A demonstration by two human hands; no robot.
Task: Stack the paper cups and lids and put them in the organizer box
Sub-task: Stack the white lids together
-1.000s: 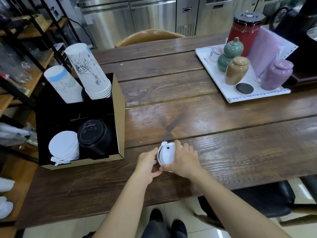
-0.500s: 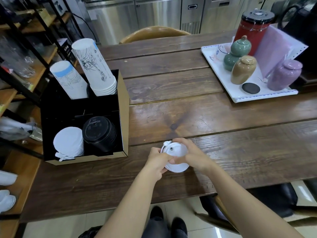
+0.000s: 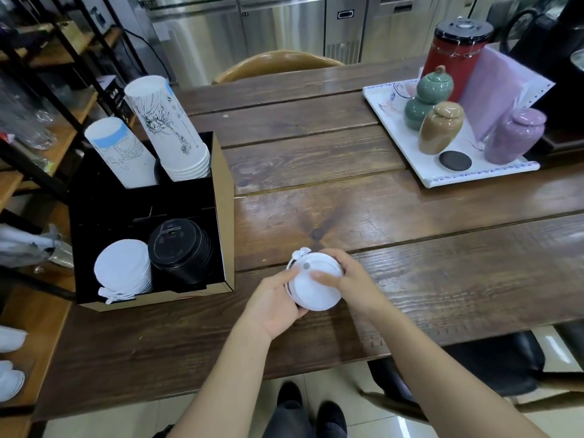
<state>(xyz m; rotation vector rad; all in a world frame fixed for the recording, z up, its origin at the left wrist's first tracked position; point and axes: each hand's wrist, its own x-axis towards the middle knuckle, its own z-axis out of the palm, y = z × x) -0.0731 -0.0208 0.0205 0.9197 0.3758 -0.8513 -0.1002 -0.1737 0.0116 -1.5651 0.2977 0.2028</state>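
Both my hands hold a small stack of white lids (image 3: 311, 290) just above the wooden table's near part. My left hand (image 3: 275, 303) grips its left side and my right hand (image 3: 352, 281) covers the top right, thumb on the top lid. To the left stands the black organizer box (image 3: 226, 216) with a cardboard outside. Its back compartments hold a tall stack of white drawn-on paper cups (image 3: 170, 128) and a blue-banded cup stack (image 3: 118, 153), both upside down. The front compartments hold a white lid stack (image 3: 123, 270) and a black lid stack (image 3: 178, 248).
A white tray (image 3: 410, 153) at the back right carries green, tan and purple jars, a red canister (image 3: 452, 55) and a dark coaster. Metal shelving stands to the left of the table. A wooden chair back (image 3: 278, 64) shows behind the table, steel cabinets beyond.
The white lid stack turned from standing on edge to lying flatter with its top up, and my hands shifted their hold on it. The camera moved closer.
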